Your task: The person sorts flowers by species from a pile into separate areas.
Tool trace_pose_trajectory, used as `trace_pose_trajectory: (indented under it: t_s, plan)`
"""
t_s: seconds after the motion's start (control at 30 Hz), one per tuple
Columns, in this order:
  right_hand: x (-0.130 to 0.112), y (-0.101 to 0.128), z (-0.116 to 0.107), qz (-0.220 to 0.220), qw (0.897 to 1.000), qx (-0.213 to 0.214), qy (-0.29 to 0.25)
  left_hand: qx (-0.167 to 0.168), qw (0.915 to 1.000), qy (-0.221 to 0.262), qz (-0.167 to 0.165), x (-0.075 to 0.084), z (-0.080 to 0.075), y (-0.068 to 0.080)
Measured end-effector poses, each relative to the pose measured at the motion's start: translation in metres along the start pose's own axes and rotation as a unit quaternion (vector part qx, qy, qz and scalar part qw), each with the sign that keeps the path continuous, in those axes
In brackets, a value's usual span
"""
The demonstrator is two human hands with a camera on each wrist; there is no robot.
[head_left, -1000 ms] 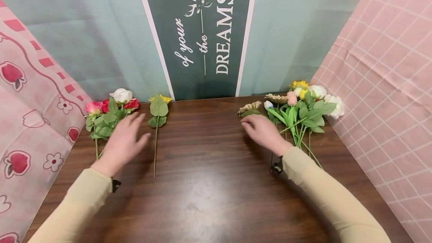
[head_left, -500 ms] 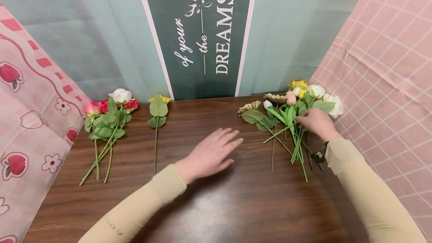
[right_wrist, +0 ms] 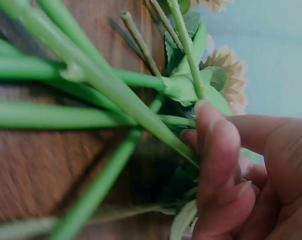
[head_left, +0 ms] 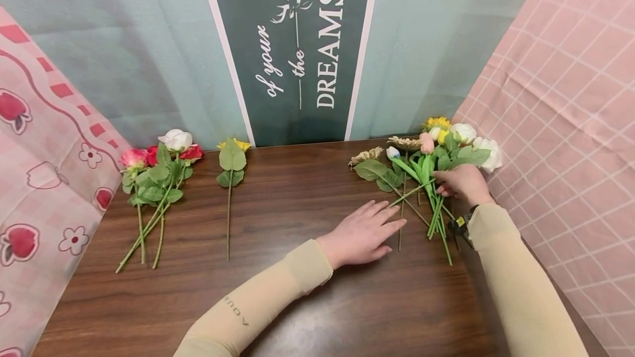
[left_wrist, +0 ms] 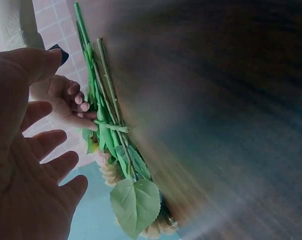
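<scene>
The loose pile of artificial flowers with green plastic stems (head_left: pixel 436 180) lies on the dark brown wooden table (head_left: pixel 297 302), under the right hand (head_left: pixel 463 183). Its fingers (right_wrist: pixel 218 150) are curled and pinch some of the green stems. The left hand (head_left: pixel 364 233) lies flat just beside the stem ends, fingers (head_left: pixel 384 216) straight and spread, holding nothing. Well apart from both hands lie a single yellow flower (head_left: pixel 230 180) and a small bunch of red, pink and white roses (head_left: pixel 156 180).
</scene>
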State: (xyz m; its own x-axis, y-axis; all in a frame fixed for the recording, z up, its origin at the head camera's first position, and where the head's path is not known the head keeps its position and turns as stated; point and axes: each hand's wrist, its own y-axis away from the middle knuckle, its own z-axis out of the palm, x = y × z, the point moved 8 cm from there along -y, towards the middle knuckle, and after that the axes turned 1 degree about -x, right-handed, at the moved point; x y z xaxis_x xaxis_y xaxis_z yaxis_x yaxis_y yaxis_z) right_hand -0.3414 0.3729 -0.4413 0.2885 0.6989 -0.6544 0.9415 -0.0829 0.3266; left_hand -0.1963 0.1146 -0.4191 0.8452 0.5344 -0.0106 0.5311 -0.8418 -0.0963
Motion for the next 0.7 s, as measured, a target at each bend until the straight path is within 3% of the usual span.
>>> trace_pose_trajectory:
  t_s: [0.33, 0.47, 0.6, 0.7]
  plan:
    - [-0.008, 0.013, 0.000, -0.027, 0.995, 0.083, -0.046, 0.008, 0.9993, 0.033, -0.015, -0.013, -0.001, 0.006]
    - [-0.023, 0.020, -0.003, -0.053, 0.991, 0.107, -0.059, 0.017, 0.9963, 0.071, -0.045, -0.026, -0.005, 0.009]
    - [-0.052, 0.030, 0.003, -0.100, 0.986, 0.115, -0.065, 0.030, 0.9841, 0.145, -0.099, -0.044, -0.007, 0.018]
    - [-0.082, 0.038, 0.018, -0.143, 0.981, 0.110, -0.066, 0.047, 0.9655, 0.212, -0.144, -0.061, -0.009, 0.029]
